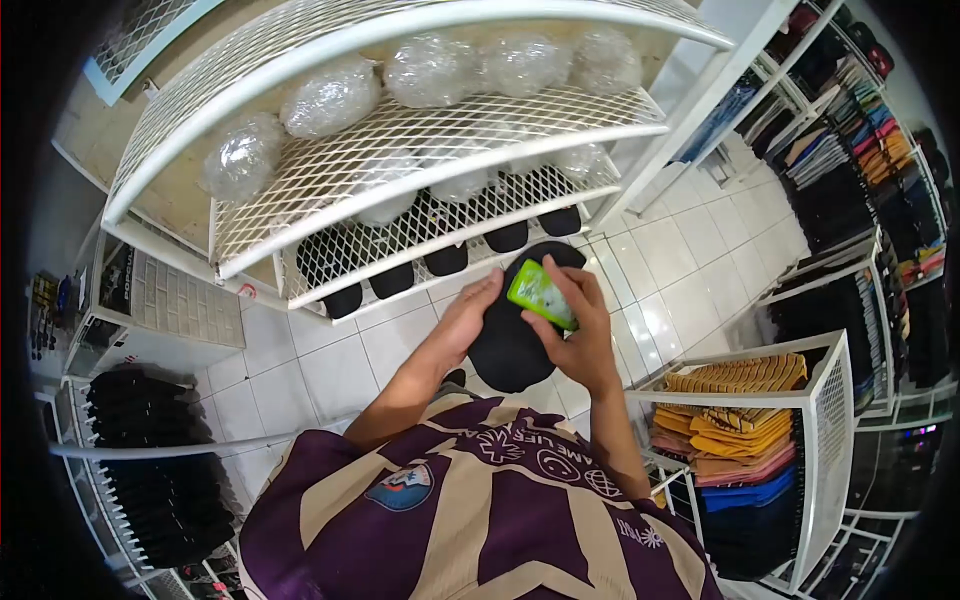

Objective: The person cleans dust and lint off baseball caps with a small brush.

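A black cap (505, 350) is held out in front of my chest. My left hand (468, 315) is closed at its left side, fingers partly hidden behind it. My right hand (583, 330) pinches a bright green, rectangular, palm-sized brush-like tool (541, 294) with a pale patterned face, between thumb and fingers. That tool lies over the upper part of the cap, and its underside is hidden.
Ahead stands a white mesh shelf (400, 205) with plastic-wrapped round bundles (435, 70) on it and black caps (445, 260) low down. Folded clothes (735, 430) fill a rack at right; black garments (155, 470) hang at left. White tiles (320, 360) cover the floor.
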### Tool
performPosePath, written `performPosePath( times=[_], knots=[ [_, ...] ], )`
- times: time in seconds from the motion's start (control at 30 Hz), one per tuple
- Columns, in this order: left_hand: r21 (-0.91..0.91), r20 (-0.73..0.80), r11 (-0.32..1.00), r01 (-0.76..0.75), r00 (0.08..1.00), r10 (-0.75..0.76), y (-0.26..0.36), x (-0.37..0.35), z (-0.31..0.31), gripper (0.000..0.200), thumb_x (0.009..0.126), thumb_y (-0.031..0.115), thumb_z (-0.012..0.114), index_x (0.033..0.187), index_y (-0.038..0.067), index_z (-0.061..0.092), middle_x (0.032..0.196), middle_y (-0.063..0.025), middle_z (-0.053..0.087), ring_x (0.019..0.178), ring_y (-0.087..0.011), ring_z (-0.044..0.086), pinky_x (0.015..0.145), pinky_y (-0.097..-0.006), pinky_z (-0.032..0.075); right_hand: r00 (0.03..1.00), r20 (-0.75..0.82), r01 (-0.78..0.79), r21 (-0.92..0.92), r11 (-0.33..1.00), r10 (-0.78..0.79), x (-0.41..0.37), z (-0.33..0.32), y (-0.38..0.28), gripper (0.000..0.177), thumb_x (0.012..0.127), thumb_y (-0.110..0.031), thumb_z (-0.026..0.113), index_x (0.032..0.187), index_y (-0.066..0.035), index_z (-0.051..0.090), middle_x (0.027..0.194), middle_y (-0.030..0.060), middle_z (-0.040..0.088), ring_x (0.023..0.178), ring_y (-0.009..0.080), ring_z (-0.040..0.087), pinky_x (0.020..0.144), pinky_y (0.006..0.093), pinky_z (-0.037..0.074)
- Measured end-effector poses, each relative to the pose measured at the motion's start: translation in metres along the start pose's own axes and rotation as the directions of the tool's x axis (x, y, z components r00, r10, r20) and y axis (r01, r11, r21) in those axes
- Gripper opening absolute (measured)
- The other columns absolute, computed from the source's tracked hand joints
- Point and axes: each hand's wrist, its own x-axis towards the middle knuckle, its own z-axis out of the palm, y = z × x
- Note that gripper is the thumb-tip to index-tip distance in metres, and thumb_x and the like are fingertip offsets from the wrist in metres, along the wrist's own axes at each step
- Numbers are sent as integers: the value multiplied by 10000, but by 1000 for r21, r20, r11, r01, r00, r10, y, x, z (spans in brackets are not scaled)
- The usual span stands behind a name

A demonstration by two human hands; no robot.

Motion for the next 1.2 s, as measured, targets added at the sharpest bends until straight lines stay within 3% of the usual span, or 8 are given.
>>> performPosePath(
  times=[0.13, 0.27, 0.4, 0.6, 0.73, 0.93, 1.07, 1.2],
  knots=[
    [153, -31, 987, -42, 998, 47, -76, -8, 51, 462, 1089, 396, 456, 1253, 6, 642, 1132, -53, 693, 966, -109, 659, 834, -236, 534, 998, 63, -15, -21, 1000, 17, -51, -52, 36, 674, 771, -66, 825, 1401, -94, 587, 1176, 167, 573, 1077, 338, 594, 931, 385, 491],
    [85, 19, 996, 33, 999, -35, -117, -33, 94, 484, 1090, 417, 443, 1226, 1, 650, 1089, -58, 706, 937, -119, 671, 811, -240, 539, 970, -211, -144, -111, 983, 118, -93, -96, 70, 617, 768, -40, 803, 1354, -74, 611, 1187, 169, 578, 1087, 359, 589, 944, 401, 488],
    [28, -135, 995, 98, 986, -93, -142, -54, 119, 513, 1086, 448, 433, 1175, 1, 670, 1046, -65, 715, 896, -114, 679, 790, -236, 543, 984, 160, 91, -54, 994, -81, -126, -108, 37, 629, 743, -100, 837, 1337, -78, 632, 1213, 164, 582, 1098, 347, 587, 963, 420, 469],
    [46, -192, 998, 31, 981, -22, -147, -92, 151, 537, 1081, 474, 428, 1123, 6, 688, 980, -77, 720, 827, -124, 681, 735, -241, 550, 975, -161, -173, -136, 975, 151, -137, -129, 67, 657, 772, -38, 816, 1388, -77, 591, 1197, 170, 596, 1083, 333, 610, 948, 397, 493],
    [-1, -191, 998, -57, 980, 56, -154, -100, 160, 483, 1084, 419, 456, 1164, -5, 674, 989, -63, 722, 839, -120, 685, 739, -242, 555, 966, 187, 182, 4, 983, -179, -149, -141, 22, 617, 756, -91, 830, 1340, -66, 633, 1179, 163, 604, 1069, 339, 611, 932, 405, 495],
    [33, -137, 990, -141, 980, 144, -163, -110, 159, 456, 1093, 374, 453, 1188, -17, 668, 1021, -62, 723, 854, -109, 684, 773, -239, 554, 982, -186, -44, -46, 998, 35, -142, -142, 50, 637, 765, -77, 815, 1367, -65, 610, 1153, 188, 596, 1056, 353, 602, 910, 420, 496],
    [-6, -107, 984, -175, 979, 174, -168, -108, 156, 458, 1093, 368, 457, 1178, -29, 671, 1016, -63, 725, 860, -109, 681, 784, -239, 552, 981, 78, 176, 6, 984, -175, -160, -138, 26, 639, 764, -109, 825, 1368, -79, 617, 1151, 167, 597, 1068, 335, 597, 926, 397, 491],
    [121, -52, 977, -173, 982, 180, -166, -112, 153, 429, 1100, 335, 450, 1178, -23, 672, 1016, -58, 722, 888, -107, 673, 790, -236, 543, 976, -213, -75, -105, 992, 52, -150, -137, 69, 668, 764, -82, 822, 1390, -77, 590, 1162, 164, 602, 1077, 335, 597, 942, 401, 486]
  ],
)
